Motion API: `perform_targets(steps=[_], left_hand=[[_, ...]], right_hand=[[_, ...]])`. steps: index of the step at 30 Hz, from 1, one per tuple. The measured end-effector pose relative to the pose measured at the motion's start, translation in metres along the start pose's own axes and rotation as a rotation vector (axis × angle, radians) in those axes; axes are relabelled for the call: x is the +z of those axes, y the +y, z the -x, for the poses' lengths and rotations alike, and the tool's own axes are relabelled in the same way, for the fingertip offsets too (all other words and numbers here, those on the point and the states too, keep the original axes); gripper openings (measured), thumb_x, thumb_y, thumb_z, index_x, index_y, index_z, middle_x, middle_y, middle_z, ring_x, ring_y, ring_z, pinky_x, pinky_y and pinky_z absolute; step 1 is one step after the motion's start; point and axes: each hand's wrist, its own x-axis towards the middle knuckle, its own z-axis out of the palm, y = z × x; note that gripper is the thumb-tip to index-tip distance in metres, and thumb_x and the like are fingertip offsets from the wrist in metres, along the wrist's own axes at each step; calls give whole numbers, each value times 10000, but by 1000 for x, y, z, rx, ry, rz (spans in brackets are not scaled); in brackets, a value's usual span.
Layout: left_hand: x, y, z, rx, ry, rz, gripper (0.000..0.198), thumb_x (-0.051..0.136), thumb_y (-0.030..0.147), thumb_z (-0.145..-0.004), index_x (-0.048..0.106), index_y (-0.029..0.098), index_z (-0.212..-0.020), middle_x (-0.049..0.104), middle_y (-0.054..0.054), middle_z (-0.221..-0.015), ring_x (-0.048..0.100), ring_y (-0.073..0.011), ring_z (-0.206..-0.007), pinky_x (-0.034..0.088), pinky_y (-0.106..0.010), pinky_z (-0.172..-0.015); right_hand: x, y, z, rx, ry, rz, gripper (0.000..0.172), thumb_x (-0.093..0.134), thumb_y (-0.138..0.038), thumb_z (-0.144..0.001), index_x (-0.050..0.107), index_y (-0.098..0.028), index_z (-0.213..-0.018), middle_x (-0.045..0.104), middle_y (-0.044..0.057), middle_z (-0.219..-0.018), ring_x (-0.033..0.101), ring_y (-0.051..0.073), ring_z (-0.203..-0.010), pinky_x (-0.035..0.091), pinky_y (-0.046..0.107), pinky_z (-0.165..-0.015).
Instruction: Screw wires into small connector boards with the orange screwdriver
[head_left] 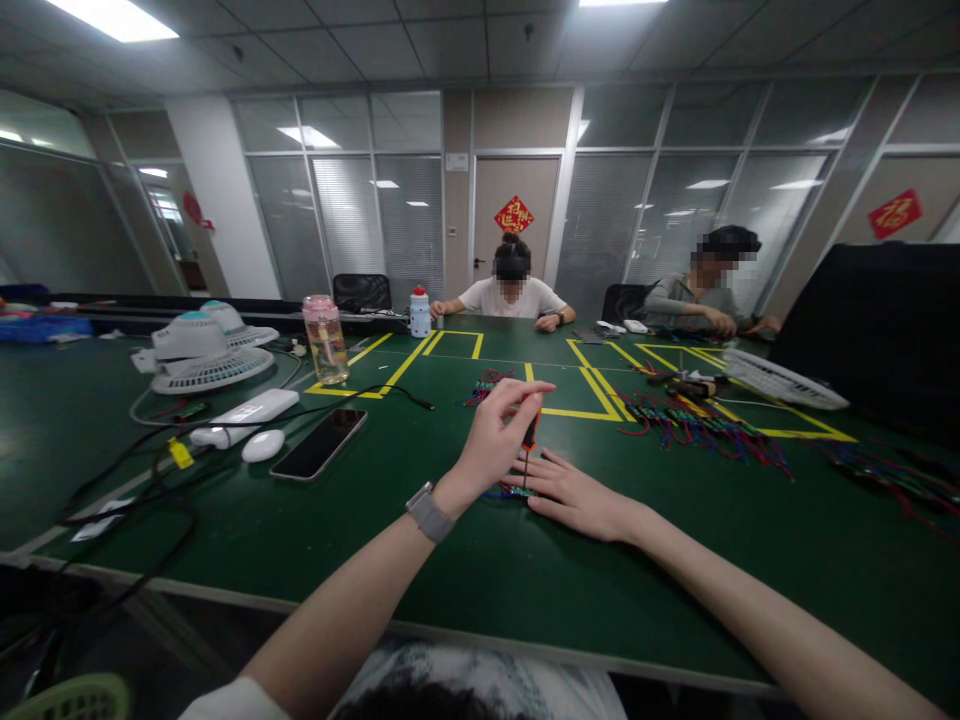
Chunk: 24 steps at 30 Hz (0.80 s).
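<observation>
My left hand [501,430] is raised over the green table [480,560], fingers pinched round the top of a small orange-handled screwdriver [531,432] that stands upright. Its tip points down at a small wired circuit piece [514,490] with red, blue and green leads. My right hand [574,493] lies flat on the table, fingers stretched out and pressing on that piece. A grey watch sits on my left wrist.
A black phone [319,444], white mouse [262,445] and power strip [244,417] lie to the left, with fans [210,352] and a pink-lidded bottle [326,340] behind. Bundles of coloured wires [697,422] lie to the right. Two people sit at the far side.
</observation>
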Motion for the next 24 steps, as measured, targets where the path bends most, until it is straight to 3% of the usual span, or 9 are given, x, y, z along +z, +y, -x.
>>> perform_targets(steps=[3, 6, 10, 12, 15, 18, 21, 24], left_hand=[[1, 0, -1, -46, -55, 112, 285, 473, 282, -929, 656, 192, -1128, 655, -88, -1117, 636, -201, -1034, 547, -273, -801], [1, 0, -1, -115, -77, 226, 300, 537, 305, -895, 648, 175, -1142, 683, -97, -1076, 677, -204, -946, 569, -305, -784], [0, -2, -1, -80, -17, 112, 194, 633, 291, -828, 704, 169, -961, 681, -64, -940, 661, -151, -792, 563, -255, -694], [-1, -3, 0, -26, 28, 4, 155, 659, 296, -809, 708, 174, -892, 648, -49, -921, 634, -141, -808, 538, -220, -666], [-1, -3, 1, -7, 31, -35, 191, 582, 314, -871, 704, 189, -949, 628, -57, -987, 625, -137, -839, 525, -209, -673], [0, 0, 1, -61, -39, 86, 283, 460, 305, -936, 664, 203, -1105, 652, -76, -1058, 650, -156, -893, 550, -253, -740], [2, 2, 1, -109, -74, 183, 297, 493, 314, -919, 649, 184, -1136, 681, -87, -1047, 670, -184, -913, 569, -302, -783], [2, 3, 1, -93, -49, 137, 249, 581, 305, -865, 686, 174, -1049, 684, -73, -974, 671, -162, -814, 572, -271, -718]], right_hand=[[1, 0, 0, -1, 13, -2, 438, 351, -455, -986, 375, -379, -1418, 276, -7, -1534, 226, 215, -1425, 12, 513, -1169], [0, -1, 0, 10, 11, 0, 435, 351, -456, -986, 377, -383, -1415, 276, -8, -1535, 228, 217, -1424, 16, 517, -1168], [-1, -3, 0, 14, 21, -26, 426, 363, -450, -985, 397, -381, -1404, 289, -6, -1530, 231, 218, -1423, 18, 523, -1166], [-2, -3, 0, 19, 14, -34, 428, 361, -453, -984, 398, -378, -1404, 286, -1, -1532, 224, 222, -1425, 24, 534, -1162], [-2, -3, 0, 24, 2, -33, 432, 352, -459, -985, 386, -384, -1409, 277, 0, -1536, 217, 224, -1428, 29, 543, -1158], [-2, -3, -1, 30, -4, -19, 436, 348, -463, -984, 376, -388, -1413, 269, 1, -1539, 214, 227, -1428, 35, 549, -1156], [-2, -4, -1, 25, 17, -26, 434, 367, -460, -979, 403, -372, -1403, 299, 10, -1528, 232, 227, -1423, 39, 538, -1159], [-1, -5, 0, 20, 32, -37, 429, 384, -452, -977, 419, -365, -1396, 314, 17, -1523, 250, 226, -1417, 46, 534, -1160]])
